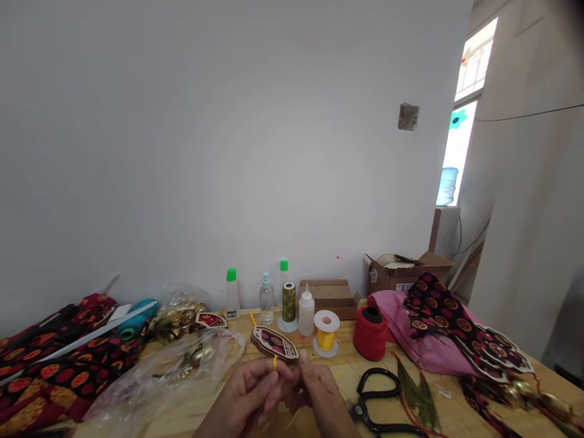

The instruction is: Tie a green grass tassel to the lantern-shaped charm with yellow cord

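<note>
Patterned ornament (274, 342), a dark red plaque with a pale border, lay to the left of the yellow spool (325, 334), taken as reference for all positions. Its lower end met the right hand (322, 389), the thumb pressed on that edge; the other fingers were partly hidden beneath, but the grip appeared clamped on the piece. The left hand (249, 389) had thumb and index together, pinching a short yellow cord (274, 363) at the ornament's near edge. Both hands were in front of the yellow spool, close to each other. Worktop (344, 371): pale wood, crowded. Just left of the spool stood a white squeeze bottle (306, 313), then a green thread cone (289, 302) and a clear spray bottle (266, 302). Well to its left: a clear plastic bag (150, 380) and dark patterned fabric (27, 353). Behind it: a low cardboard box (326, 298). To its right: a red thread cone (368, 337), with a pink bag (401, 322) beyond; black-handled scissors (360, 410) lay to the right and nearer. Room: plain wall (228, 152) behind the spool, bright window (474, 67) high and far to its right.
</note>
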A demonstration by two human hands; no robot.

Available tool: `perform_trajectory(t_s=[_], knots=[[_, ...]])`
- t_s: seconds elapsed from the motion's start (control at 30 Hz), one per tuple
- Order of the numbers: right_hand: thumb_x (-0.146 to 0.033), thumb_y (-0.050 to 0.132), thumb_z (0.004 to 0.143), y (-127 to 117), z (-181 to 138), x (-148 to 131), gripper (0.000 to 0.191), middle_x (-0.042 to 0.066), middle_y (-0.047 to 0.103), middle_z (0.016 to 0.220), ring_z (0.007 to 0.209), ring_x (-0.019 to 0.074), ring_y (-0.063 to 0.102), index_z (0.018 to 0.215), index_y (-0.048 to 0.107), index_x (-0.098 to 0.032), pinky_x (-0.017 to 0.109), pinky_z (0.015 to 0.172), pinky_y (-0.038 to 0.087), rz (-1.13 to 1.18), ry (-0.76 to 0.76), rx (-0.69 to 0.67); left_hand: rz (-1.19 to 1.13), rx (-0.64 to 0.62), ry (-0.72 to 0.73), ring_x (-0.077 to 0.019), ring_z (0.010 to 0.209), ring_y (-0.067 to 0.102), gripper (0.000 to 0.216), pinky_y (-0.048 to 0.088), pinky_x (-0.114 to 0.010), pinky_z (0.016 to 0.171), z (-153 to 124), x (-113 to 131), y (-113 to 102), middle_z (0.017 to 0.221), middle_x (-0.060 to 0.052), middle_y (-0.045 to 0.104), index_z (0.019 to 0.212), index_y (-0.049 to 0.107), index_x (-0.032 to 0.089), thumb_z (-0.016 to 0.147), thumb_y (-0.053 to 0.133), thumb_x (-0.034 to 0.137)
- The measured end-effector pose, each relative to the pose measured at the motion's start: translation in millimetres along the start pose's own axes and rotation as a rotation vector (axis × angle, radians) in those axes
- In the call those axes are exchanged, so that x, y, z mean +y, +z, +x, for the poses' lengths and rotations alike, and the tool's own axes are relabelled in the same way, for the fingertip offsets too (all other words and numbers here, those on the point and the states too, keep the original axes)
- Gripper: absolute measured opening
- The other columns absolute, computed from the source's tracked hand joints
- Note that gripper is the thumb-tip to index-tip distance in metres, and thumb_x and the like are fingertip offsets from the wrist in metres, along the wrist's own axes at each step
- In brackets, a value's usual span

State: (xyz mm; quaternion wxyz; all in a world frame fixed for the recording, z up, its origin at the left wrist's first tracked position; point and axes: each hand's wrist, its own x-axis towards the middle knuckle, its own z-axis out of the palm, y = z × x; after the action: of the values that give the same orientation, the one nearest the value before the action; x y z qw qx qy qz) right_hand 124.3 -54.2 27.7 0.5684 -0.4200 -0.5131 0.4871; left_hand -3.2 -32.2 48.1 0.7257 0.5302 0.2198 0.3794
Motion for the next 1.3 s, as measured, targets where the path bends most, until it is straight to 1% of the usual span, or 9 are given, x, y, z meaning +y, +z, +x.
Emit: perform_trajectory(t_s=[0.07,0.13,0.33,0.47,0.63,0.8,1.03,1.2,1.3], knots=[[-0.072,0.036,0.059,0,3,3,0.065,-0.001,0.042,0.040,0.035,0.0059,0.036,0.042,0.052,-0.012,0.018,0.037,0.030,0.129,0.131,-0.009,0.031,-0.043,-0.049,-0.0008,0.033,0.016,0.019,0.011,-0.014,0.033,0,-4,-4,0.041,0.009,0.036,0.070,0.062,0.014,0.071,0.056,0.032],[-0.068,0.048,0.055,-3,5,4,0.057,-0.003,0.041,0.041,0.035,0.0044,0.033,0.046,0.051,-0.012,0.017,0.036,0.030,0.234,0.174,-0.001,0.110,-0.062,-0.053,-0.0016,0.035,0.017,0.020,0.011,-0.015,0.033,0,-6,-7,0.042,0.008,0.035,0.071,0.062,0.014,0.072,0.054,0.032],[-0.050,0.063,0.054,-12,5,-3,0.040,-0.006,0.041,0.035,0.033,0.0027,0.032,0.048,0.050,-0.012,0.015,0.036,0.025,0.367,0.086,0.149,0.336,-0.053,-0.073,-0.0020,0.032,0.018,0.026,0.012,-0.016,0.032,5,-8,0,0.038,0.011,0.030,0.079,0.060,0.014,0.070,0.055,0.038],[-0.047,0.064,0.054,-14,4,-11,0.037,-0.007,0.041,0.036,0.033,0.0028,0.030,0.049,0.053,-0.012,0.016,0.036,0.026,0.290,-0.035,0.237,0.336,0.040,-0.049,-0.0019,0.026,0.012,0.034,0.009,-0.016,0.027,11,-11,1,0.033,0.015,0.025,0.086,0.054,0.015,0.068,0.053,0.044],[-0.047,0.061,0.058,-13,3,-14,0.037,-0.006,0.040,0.037,0.035,0.0036,0.030,0.050,0.055,-0.012,0.016,0.036,0.026,0.208,-0.092,0.243,0.304,0.157,-0.004,-0.0020,0.028,0.010,0.039,0.007,-0.016,0.029,15,-12,-5,0.033,0.015,0.021,0.087,0.056,0.012,0.068,0.051,0.046],[-0.046,0.059,0.062,-11,4,-8,0.035,-0.006,0.039,0.037,0.036,0.0039,0.030,0.055,0.058,-0.012,0.016,0.037,0.025,0.199,-0.124,0.207,0.322,0.142,-0.065,-0.0023,0.030,0.008,0.037,0.005,-0.018,0.030,15,-15,-4,0.034,0.015,0.017,0.078,0.062,0.011,0.069,0.051,0.046],[-0.045,0.060,0.061,-9,4,-2,0.034,-0.006,0.040,0.039,0.036,0.0037,0.031,0.057,0.058,-0.011,0.016,0.036,0.024,0.232,-0.090,0.185,0.305,0.128,-0.004,-0.0013,0.031,0.015,0.033,0.007,-0.018,0.032,15,-18,-1,0.035,0.012,0.027,0.057,0.059,0.011,0.065,0.057,0.043],[-0.046,0.060,0.062,-13,6,1,0.036,-0.007,0.037,0.036,0.034,0.0033,0.028,0.055,0.058,-0.011,0.017,0.036,0.020,0.268,-0.074,0.191,0.271,0.209,0.012,-0.0019,0.031,0.015,0.037,0.007,-0.017,0.031,17,-15,4,0.035,0.013,0.028,0.080,0.060,0.011,0.062,0.059,0.043],[-0.045,0.059,0.063,-14,7,2,0.035,-0.007,0.037,0.037,0.034,0.0034,0.028,0.055,0.057,-0.011,0.018,0.037,0.019,0.253,-0.070,0.198,0.293,0.257,0.028,-0.0024,0.031,0.015,0.039,0.007,-0.017,0.032,16,-13,6,0.035,0.013,0.025,0.084,0.060,0.011,0.062,0.059,0.043]])
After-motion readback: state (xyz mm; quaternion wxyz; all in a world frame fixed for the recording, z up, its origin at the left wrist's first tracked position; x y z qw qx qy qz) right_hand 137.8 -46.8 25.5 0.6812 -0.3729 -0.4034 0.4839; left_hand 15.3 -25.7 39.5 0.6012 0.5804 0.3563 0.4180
